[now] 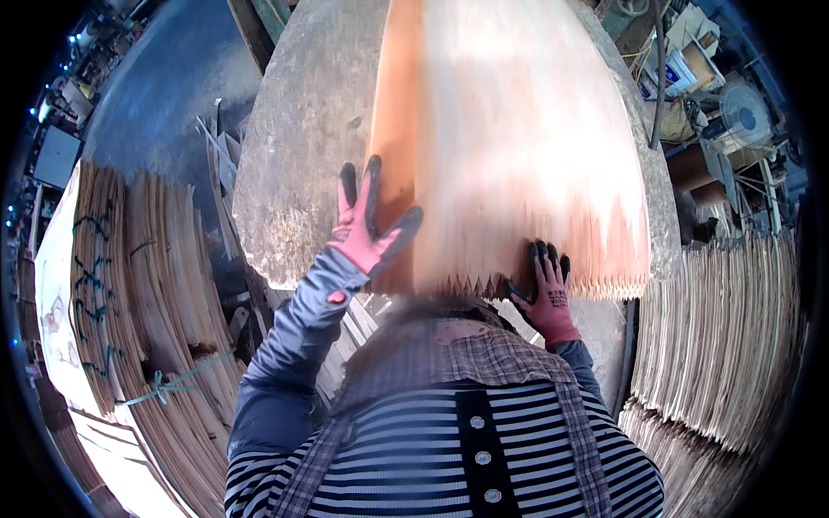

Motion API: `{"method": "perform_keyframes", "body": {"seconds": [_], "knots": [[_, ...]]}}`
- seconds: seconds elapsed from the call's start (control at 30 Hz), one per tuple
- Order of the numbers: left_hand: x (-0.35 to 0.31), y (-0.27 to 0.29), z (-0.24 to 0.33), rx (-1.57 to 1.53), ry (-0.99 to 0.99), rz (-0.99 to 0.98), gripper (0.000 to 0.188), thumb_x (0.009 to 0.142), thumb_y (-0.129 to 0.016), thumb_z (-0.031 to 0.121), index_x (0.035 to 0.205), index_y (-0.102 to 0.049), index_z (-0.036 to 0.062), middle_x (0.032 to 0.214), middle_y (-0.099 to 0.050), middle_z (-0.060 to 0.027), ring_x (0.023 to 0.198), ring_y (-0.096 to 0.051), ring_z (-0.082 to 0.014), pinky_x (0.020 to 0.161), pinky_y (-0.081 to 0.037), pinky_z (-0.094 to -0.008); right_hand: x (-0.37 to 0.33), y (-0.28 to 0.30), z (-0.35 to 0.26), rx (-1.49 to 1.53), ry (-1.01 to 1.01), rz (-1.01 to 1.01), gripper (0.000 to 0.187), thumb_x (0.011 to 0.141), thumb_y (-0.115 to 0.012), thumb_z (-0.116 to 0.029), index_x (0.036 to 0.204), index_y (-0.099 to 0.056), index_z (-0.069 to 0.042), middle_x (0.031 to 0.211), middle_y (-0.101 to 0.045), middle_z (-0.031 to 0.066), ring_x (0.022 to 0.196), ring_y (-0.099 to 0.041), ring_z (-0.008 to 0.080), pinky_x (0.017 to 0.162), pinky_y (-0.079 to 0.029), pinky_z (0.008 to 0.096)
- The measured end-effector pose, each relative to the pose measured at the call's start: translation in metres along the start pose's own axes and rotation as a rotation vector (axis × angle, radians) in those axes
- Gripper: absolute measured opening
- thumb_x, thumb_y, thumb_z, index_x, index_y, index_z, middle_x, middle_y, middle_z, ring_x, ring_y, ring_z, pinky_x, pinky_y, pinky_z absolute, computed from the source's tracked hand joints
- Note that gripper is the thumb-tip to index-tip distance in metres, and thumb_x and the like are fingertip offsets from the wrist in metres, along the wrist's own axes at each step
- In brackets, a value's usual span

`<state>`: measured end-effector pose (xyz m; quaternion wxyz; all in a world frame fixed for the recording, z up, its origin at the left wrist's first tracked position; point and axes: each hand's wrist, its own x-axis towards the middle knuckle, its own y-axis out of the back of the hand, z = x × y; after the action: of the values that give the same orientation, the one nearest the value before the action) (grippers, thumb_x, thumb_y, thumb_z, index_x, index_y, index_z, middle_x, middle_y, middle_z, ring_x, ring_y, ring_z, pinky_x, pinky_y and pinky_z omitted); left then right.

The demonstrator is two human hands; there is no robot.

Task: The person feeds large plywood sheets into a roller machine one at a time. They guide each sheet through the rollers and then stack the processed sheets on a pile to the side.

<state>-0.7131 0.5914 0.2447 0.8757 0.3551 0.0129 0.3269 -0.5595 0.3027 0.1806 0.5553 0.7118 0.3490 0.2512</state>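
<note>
A wide sheet of wood veneer (518,164) lies on a worn grey table, its near edge jagged like saw teeth. Along its left side runs a darker orange-brown strip (395,112), which looks like a fold or the sheet's raised edge; I cannot tell which. My left hand (371,229), in a pink glove with dark fingertips, rests at that strip with fingers spread. Near the right end of the jagged edge, my right hand (547,293), gloved alike, lies on the veneer with its fingers stretched out. Neither hand grips anything visible.
The grey tabletop (294,173) shows left of the veneer. Tied veneer stacks (164,302) stand at my left, and another tall stack (708,337) at my right. A fan (744,114) and assorted clutter sit at the far right, near a dark upright pole (660,78).
</note>
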Motion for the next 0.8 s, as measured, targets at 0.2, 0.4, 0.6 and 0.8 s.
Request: {"method": "perform_keyframes", "body": {"seconds": [0.2, 0.4, 0.6, 0.8], "knots": [[-0.011, 0.001, -0.049, -0.535, 0.171, -0.262, 0.042, 0.086, -0.043, 0.018, 0.124, -0.038, 0.0006, 0.133, -0.030, -0.0121, 0.119, -0.033, -0.0248, 0.101, -0.026, -0.0332, -0.004, 0.010, -0.004, 0.005, 0.127, 0.038, 0.082, 0.061, -0.068, -0.043, 0.119, -0.037, 0.007, 0.130, -0.030, 0.0226, 0.122, -0.025, 0.0368, 0.100, -0.014, 0.0526], [0.003, 0.013, -0.002, -1.554, 0.456, -0.242, 0.054, 0.084, -0.045, 0.021, 0.131, -0.024, 0.0027, 0.129, -0.036, -0.0141, 0.116, -0.038, -0.0265, 0.097, -0.030, -0.0368, 0.001, -0.010, 0.005, 0.034, 0.224, 0.186, 0.081, 0.060, -0.066, -0.048, 0.118, -0.037, 0.000, 0.129, -0.031, 0.0223, 0.118, -0.030, 0.0403, 0.096, -0.016, 0.0585], [0.000, 0.030, 0.008, -1.488, 0.646, -0.114, 0.046, 0.084, -0.047, 0.025, 0.121, -0.039, -0.0008, 0.119, -0.046, -0.0157, 0.107, -0.046, -0.0288, 0.092, -0.036, -0.0396, 0.012, 0.020, 0.005, 0.170, 0.252, 0.320, 0.055, 0.071, -0.056, -0.038, 0.109, -0.044, -0.001, 0.122, -0.038, 0.0228, 0.113, -0.036, 0.0414, 0.095, -0.021, 0.0576], [-0.023, 0.005, -0.073, 0.199, 0.064, -0.127, 0.033, 0.081, -0.049, 0.012, 0.112, -0.048, 0.0023, 0.112, -0.049, -0.0188, 0.102, -0.049, -0.0333, 0.085, -0.042, -0.0363, 0.082, 0.080, 0.007, 0.114, 0.264, 0.542, 0.039, 0.075, -0.054, -0.023, 0.105, -0.053, 0.000, 0.105, -0.052, 0.0193, 0.095, -0.050, 0.0388, 0.083, -0.041, 0.0455]]}}
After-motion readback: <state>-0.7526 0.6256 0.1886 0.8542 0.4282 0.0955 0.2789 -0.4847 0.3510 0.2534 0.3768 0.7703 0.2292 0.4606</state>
